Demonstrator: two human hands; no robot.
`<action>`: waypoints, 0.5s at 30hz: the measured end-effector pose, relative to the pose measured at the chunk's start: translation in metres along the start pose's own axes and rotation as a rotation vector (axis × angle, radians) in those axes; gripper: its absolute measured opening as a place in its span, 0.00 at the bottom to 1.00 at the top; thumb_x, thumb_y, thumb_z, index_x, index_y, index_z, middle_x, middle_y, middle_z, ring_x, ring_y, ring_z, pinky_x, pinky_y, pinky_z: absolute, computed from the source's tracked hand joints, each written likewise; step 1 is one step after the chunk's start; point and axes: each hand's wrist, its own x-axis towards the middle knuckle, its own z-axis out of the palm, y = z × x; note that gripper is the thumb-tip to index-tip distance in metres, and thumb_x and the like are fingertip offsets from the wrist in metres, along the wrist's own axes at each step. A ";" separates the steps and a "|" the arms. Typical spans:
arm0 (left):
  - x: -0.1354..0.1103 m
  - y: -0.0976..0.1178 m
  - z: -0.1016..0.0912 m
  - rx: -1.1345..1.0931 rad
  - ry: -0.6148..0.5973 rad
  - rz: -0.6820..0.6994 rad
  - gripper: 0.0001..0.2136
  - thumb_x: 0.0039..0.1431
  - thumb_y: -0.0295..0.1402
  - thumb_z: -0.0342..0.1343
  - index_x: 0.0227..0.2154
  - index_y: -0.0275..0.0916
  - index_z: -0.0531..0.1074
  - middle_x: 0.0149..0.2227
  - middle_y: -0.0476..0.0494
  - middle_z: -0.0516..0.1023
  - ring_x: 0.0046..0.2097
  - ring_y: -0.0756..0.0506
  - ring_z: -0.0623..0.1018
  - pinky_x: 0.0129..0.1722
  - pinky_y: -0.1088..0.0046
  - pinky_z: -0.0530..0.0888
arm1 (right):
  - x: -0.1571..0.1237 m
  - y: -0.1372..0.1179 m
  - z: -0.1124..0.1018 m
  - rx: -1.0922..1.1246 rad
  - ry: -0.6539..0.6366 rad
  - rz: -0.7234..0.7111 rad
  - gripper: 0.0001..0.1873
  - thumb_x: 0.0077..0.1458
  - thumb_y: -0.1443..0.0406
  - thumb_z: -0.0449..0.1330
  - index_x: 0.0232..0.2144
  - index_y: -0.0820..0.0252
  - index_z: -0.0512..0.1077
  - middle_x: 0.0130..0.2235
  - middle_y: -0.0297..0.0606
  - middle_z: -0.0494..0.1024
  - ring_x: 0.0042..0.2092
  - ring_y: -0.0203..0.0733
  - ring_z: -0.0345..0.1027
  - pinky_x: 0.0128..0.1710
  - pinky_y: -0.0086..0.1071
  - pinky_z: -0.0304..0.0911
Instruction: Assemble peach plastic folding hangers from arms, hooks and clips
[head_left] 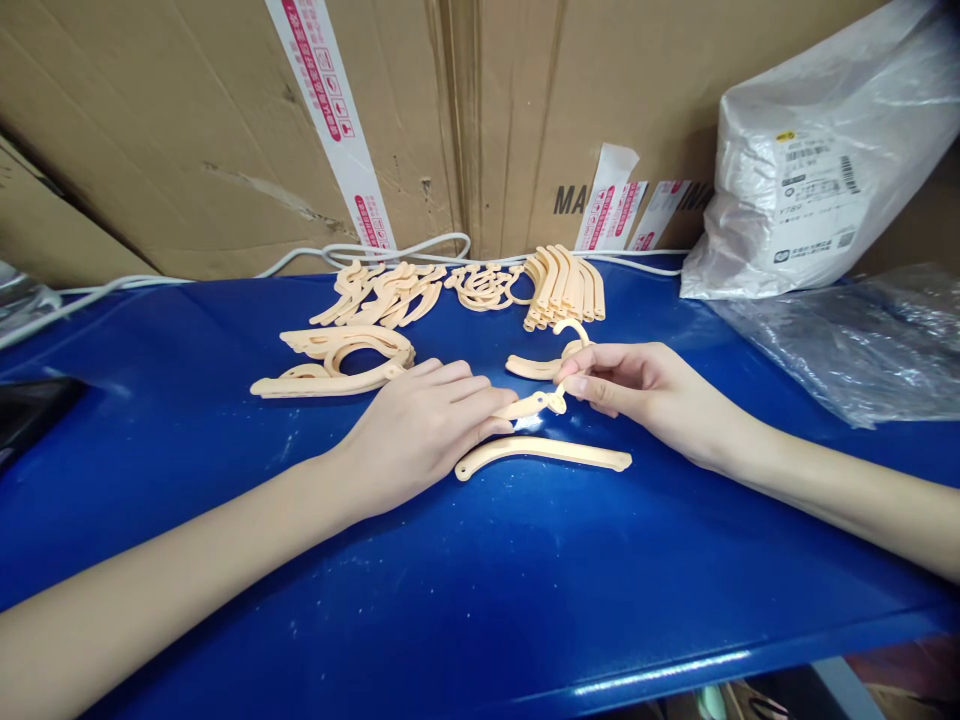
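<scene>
My left hand [431, 425] is closed on a cream plastic hanger arm [525, 406], most of it hidden under the fingers. Between thumb and fingers, my right hand [637, 385] pinches a cream hanger hook [574, 328], its curved end pointing up. The hook's round base [556, 402] meets the holed end of the arm; whether the two are joined, I cannot tell. Just in front of both hands lies a loose curved hanger arm [544, 453] with a hole at its left end. Another cream arm piece [532, 368] rests behind, partly covered by my right hand.
Folded hanger pieces [330, 365] lie beyond my left hand. Along the back of the blue table [480, 600] are piles of hanger arms [386, 292], hooks [480, 287] and more arms [566, 285]. A white cable, cardboard boxes [225, 130], a white parcel bag [810, 170] and clear plastic [862, 340] surround them.
</scene>
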 end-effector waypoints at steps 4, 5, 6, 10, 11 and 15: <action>-0.001 0.000 0.001 0.011 -0.013 -0.006 0.13 0.69 0.34 0.43 0.42 0.35 0.73 0.31 0.46 0.76 0.33 0.47 0.69 0.32 0.71 0.61 | -0.001 0.001 0.001 -0.010 -0.003 -0.005 0.13 0.54 0.56 0.62 0.30 0.61 0.73 0.29 0.32 0.71 0.27 0.31 0.57 0.27 0.30 0.53; -0.001 0.000 0.001 0.014 -0.014 -0.004 0.13 0.69 0.34 0.44 0.41 0.35 0.73 0.31 0.46 0.76 0.33 0.47 0.69 0.32 0.71 0.61 | -0.001 0.001 0.001 -0.008 -0.006 -0.006 0.13 0.54 0.56 0.62 0.31 0.61 0.73 0.29 0.32 0.70 0.28 0.31 0.57 0.27 0.30 0.52; -0.001 0.000 0.001 0.017 -0.013 -0.002 0.13 0.69 0.34 0.44 0.41 0.35 0.73 0.31 0.46 0.76 0.33 0.47 0.69 0.32 0.71 0.61 | -0.001 0.002 0.001 -0.005 -0.007 -0.007 0.13 0.55 0.56 0.62 0.31 0.61 0.73 0.29 0.32 0.70 0.28 0.31 0.57 0.27 0.30 0.52; -0.001 0.001 0.000 0.023 -0.009 -0.012 0.14 0.69 0.34 0.44 0.42 0.34 0.73 0.31 0.46 0.76 0.33 0.46 0.69 0.31 0.71 0.61 | 0.000 0.001 0.000 0.003 -0.006 0.006 0.13 0.54 0.56 0.62 0.31 0.61 0.72 0.28 0.32 0.69 0.27 0.31 0.56 0.27 0.30 0.51; 0.000 0.001 0.000 0.024 -0.010 -0.020 0.14 0.69 0.34 0.44 0.43 0.34 0.73 0.31 0.46 0.77 0.33 0.46 0.69 0.31 0.71 0.61 | 0.000 0.001 0.000 0.009 -0.004 0.017 0.13 0.53 0.55 0.62 0.30 0.61 0.72 0.28 0.32 0.69 0.27 0.31 0.55 0.27 0.30 0.50; 0.000 0.001 0.000 0.035 -0.006 -0.043 0.15 0.69 0.35 0.43 0.43 0.34 0.73 0.33 0.45 0.78 0.33 0.46 0.70 0.31 0.70 0.61 | 0.002 0.004 -0.002 0.070 -0.004 0.063 0.14 0.52 0.55 0.64 0.32 0.60 0.73 0.28 0.31 0.68 0.26 0.30 0.52 0.25 0.30 0.47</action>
